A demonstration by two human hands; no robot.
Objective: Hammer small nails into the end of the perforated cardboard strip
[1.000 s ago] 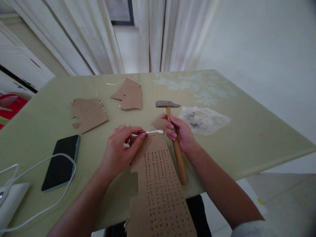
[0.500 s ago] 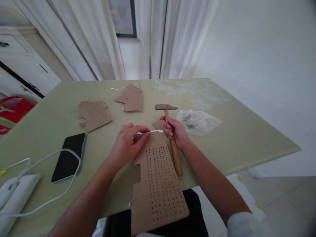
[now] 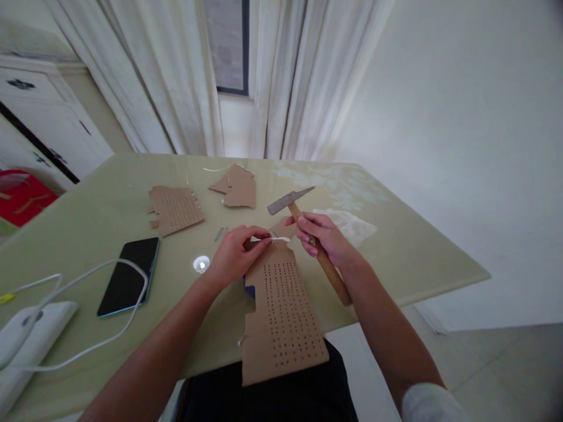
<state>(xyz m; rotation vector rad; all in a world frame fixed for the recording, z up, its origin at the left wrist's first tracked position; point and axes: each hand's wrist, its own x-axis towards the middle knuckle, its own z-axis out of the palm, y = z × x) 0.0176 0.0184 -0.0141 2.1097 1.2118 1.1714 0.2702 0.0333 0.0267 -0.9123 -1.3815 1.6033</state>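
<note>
A long piece of brown cardboard [image 3: 285, 310] with rows of punched holes lies before me, its near end reaching past the table edge over my lap. My left hand [image 3: 233, 253] is closed in a pinch at its far edge, on what looks like a small nail; the fingers mostly hide it. Beside that edge, my right hand [image 3: 326, 239] grips the wooden handle of a hammer [image 3: 331, 274]. The hammer's metal head is raised and tilted, apart from the cardboard. A few thin nails [image 3: 221, 234] lie left of my left hand.
Further back on the table [image 3: 422, 258] lie a perforated cardboard piece [image 3: 178, 210] and torn cardboard scraps [image 3: 240, 186]. A clear plastic bag [image 3: 352, 225] is behind my right hand. At left are a phone [image 3: 127, 278], a white power strip [image 3: 39, 337] and its looping cable.
The hammer has tilted, its handle end swinging right and its head turning askew. My left hand keeps its pinch at the cardboard's far edge. The camera view has shifted slightly.
</note>
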